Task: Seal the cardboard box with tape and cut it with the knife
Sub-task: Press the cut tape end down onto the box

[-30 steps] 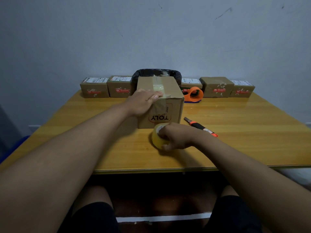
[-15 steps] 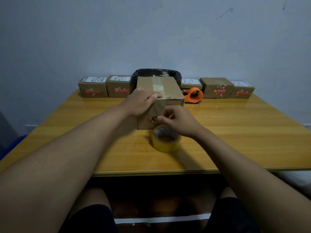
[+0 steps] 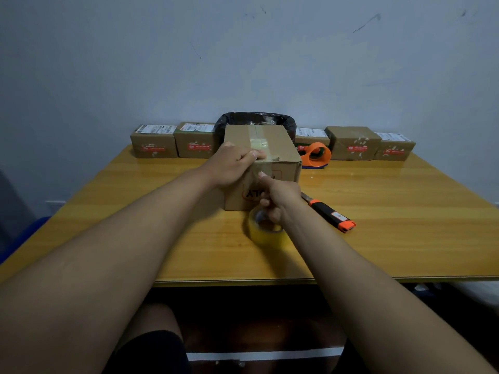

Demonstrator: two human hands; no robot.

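Both hands are on the job: left hand [image 3: 232, 164] is pressed flat-ish on the near top edge of the cardboard box [image 3: 263, 160], fingers curled over the tape strip there, pinning it. Right hand [image 3: 275, 197] is against the box's front face, thumb up on the tape, other fingers loosely curled; I can't tell if it's pinching anything. Box sits mid-table [image 3: 405, 211], upright, flaps closed, a clear strip already running along the top seam. Tape roll [image 3: 266, 230] lies flat on the table just in front of the box, under my right wrist. Knife [image 3: 328, 213] is just right of the box, on the table, untouched. My read: the box is light and will slide on this glossy top, so keep the left hand bearing down. Tape is thin, sticky and wrinkles easily; smooth it from the edge downward. Take the knife by the black-orange handle, blade end away from me.
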